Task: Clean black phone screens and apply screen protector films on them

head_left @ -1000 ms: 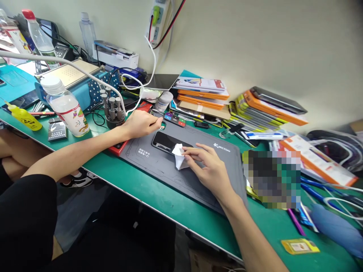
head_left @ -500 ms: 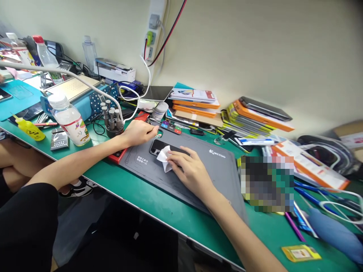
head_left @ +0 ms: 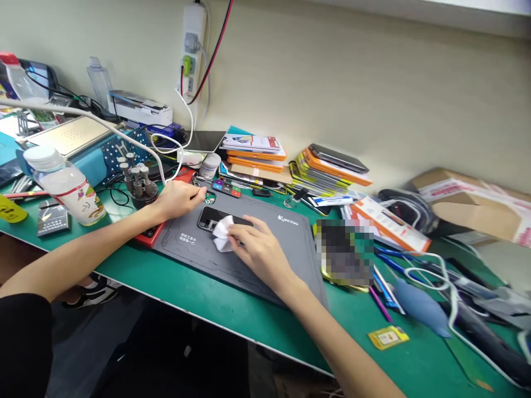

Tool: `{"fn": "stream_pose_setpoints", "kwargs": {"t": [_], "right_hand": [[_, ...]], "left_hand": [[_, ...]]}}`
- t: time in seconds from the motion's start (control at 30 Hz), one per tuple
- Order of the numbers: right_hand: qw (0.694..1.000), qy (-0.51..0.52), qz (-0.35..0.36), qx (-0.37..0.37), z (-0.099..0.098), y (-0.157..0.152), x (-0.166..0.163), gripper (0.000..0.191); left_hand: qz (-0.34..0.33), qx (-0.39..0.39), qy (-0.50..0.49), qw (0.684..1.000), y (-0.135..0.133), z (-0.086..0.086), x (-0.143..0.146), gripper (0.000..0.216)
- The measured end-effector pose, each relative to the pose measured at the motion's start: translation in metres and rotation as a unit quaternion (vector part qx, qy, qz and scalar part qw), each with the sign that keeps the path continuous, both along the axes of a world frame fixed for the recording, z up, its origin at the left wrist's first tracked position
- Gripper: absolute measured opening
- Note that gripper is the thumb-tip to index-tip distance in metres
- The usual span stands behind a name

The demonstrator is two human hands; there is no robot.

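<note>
A dark smartphone [head_left: 211, 216] lies face up on the grey work mat [head_left: 265, 276]. In my right hand [head_left: 263, 251] is a folded white wipe [head_left: 223, 233], pinched between fingers and thumb and resting over the phone's left half and lower edge. The fingers partly cover the phone's right half. My left hand [head_left: 179, 199] is closed above the mat's upper left corner, near a small tray of tiny coloured pieces [head_left: 210, 198]; whatever its fingers may hold is hidden. Behind that wrist stands a round holder of screwdrivers [head_left: 141, 185].
At the left are a labelled plastic bottle [head_left: 68, 185] and a blue dotted machine [head_left: 120, 155]. Orange-edged boxes [head_left: 257, 155] are stacked by the wall. To the right lie a blue-grey air blower [head_left: 421, 307], a purple stick [head_left: 380, 304] and looped white cable [head_left: 450, 282].
The camera view has swung to the right, so the bench appears further left and more of its right end shows. Both hands keep nearly the same places, the wipe still on the phone.
</note>
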State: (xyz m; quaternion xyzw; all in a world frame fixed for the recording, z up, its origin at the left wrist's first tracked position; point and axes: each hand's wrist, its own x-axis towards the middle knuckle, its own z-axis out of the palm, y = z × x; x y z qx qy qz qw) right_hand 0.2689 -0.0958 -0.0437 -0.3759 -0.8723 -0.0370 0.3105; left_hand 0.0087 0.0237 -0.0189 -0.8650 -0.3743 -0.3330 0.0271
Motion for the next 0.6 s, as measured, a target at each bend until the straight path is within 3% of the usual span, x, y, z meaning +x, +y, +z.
{"fn": "stream_pose_setpoints", "kwargs": {"t": [0.1, 0.2, 0.47, 0.6], "right_hand": [[0.997, 0.032, -0.059, 0.027, -0.009, -0.012, 0.043, 0.013], [0.995, 0.041, -0.086, 0.003, -0.013, -0.011, 0.064, 0.011], [0.994, 0.012, -0.109, -0.016, -0.005, 0.007, 0.038, 0.015], [0.993, 0.020, -0.114, -0.019, -0.009, 0.007, 0.040, 0.014]], "left_hand": [[-0.004, -0.001, 0.000, 1.000, 0.001, -0.002, 0.002, 0.058], [-0.004, -0.008, -0.006, 1.000, 0.001, -0.003, 0.003, 0.057], [-0.001, -0.017, -0.008, 1.000, 0.000, -0.001, 0.002, 0.059], [0.000, -0.008, -0.011, 1.000, 0.000, -0.003, 0.003, 0.059]]}}
